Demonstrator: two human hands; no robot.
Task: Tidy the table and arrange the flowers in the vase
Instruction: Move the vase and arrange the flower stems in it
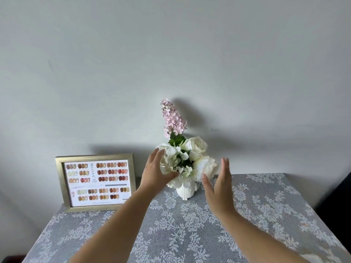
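A small white vase (185, 191) stands on a table (190, 234) with a grey lace cloth that has white flowers on it. The vase is near the back edge of the table, close to the pale wall (171, 54).

The flowers are in the vase. Big white flowers (197, 147) puff out right above the vase and hide its top. A tall pink flower (171, 118) sticks up above the white ones and leans a little to the left. Some green leaves (176, 139) sit between the pink flower and the white ones.

The left hand (156, 171) is just left of the vase, up by the white flowers. Its fingers are spread and its palm cups the left side of the white bunch. The thumb tucks under the petals. It touches them softly and does not squeeze.

The right hand (218, 184) is just right of the vase. It is flat and open, with the fingers pointing up. It holds nothing. The thumb is right beside the lowest white flower, but I cannot tell if it touches.

A gold picture frame (96, 182) stands to the left of the vase, leaning back against the wall. It shows rows of little brown, pink and green patches.
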